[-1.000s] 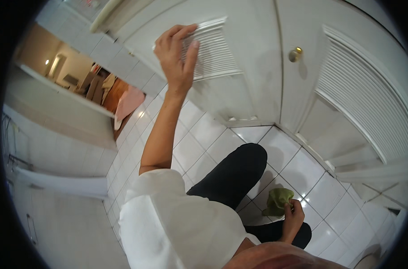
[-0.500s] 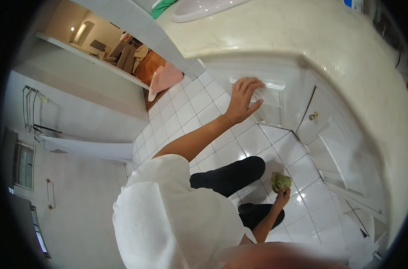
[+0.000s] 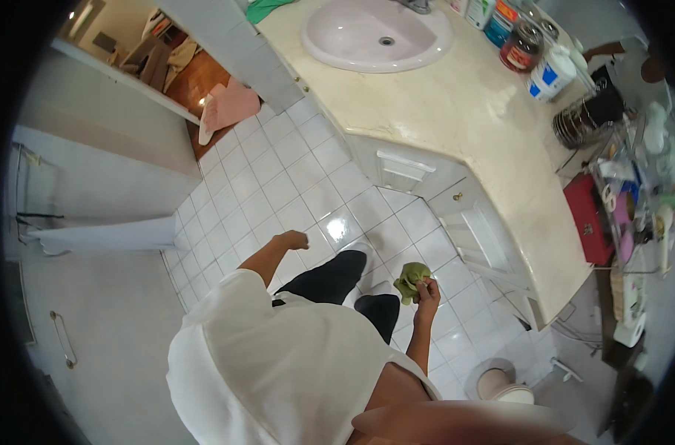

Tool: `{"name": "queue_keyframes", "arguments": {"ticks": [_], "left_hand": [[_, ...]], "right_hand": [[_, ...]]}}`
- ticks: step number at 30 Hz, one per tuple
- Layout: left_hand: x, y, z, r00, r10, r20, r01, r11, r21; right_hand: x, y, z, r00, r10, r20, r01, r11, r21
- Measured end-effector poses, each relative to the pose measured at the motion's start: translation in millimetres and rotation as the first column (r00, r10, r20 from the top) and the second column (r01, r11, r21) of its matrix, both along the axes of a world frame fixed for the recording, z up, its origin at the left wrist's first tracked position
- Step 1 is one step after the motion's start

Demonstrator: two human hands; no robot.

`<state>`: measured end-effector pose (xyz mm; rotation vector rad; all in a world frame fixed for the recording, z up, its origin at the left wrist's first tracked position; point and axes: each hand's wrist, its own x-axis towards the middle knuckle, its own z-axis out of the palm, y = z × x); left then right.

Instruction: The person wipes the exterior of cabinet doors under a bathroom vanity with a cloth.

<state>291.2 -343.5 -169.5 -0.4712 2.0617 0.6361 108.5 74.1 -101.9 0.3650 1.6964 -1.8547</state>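
My right hand [image 3: 428, 291] pinches a crumpled green cloth [image 3: 410, 282], which hangs over the tiled floor beside my legs. To the left, my left hand [image 3: 294, 239] is held in front of my body with its fingers curled in; nothing shows in it. It touches no surface. Beyond both hands stands the white vanity cabinet [image 3: 493, 241] with panelled doors and a small brass knob [image 3: 458, 196]. Its cream countertop [image 3: 419, 104] carries an oval pink sink [image 3: 330, 37].
Bottles and jars [image 3: 521, 46] line the counter's back right. A wire rack [image 3: 627, 185] with toiletries and a red box [image 3: 590, 219] stands at the right. A small bin [image 3: 493, 384] sits on the floor. Another green cloth [image 3: 267, 9] lies at the counter's far left, and a pink mat [image 3: 230, 104] near the doorway.
I have straightened up, so more of the counter and sink shows. My left hand has come off the cabinet front and back toward my body. The green cloth stays in my right hand, raised.
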Motion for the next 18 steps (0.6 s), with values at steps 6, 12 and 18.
{"name": "queue_keyframes", "arguments": {"ticks": [6,12,18], "left_hand": [[92,-21,1,0.953,0.27,-0.137,-0.268,0.963,0.033],[81,-58,42,0.858,0.482,-0.179,-0.462,0.875,0.145],[-2,-131,248,0.255,0.717,-0.649,-0.483,0.676,0.556]], "right_hand": [[-37,-88,156,0.977,0.172,-0.127,-0.177,0.984,-0.025],[-99,-195,297,0.884,0.131,-0.45,-0.189,0.978,-0.088],[-141,-256,385,0.623,-0.006,-0.783,-0.503,0.763,-0.406]]}}
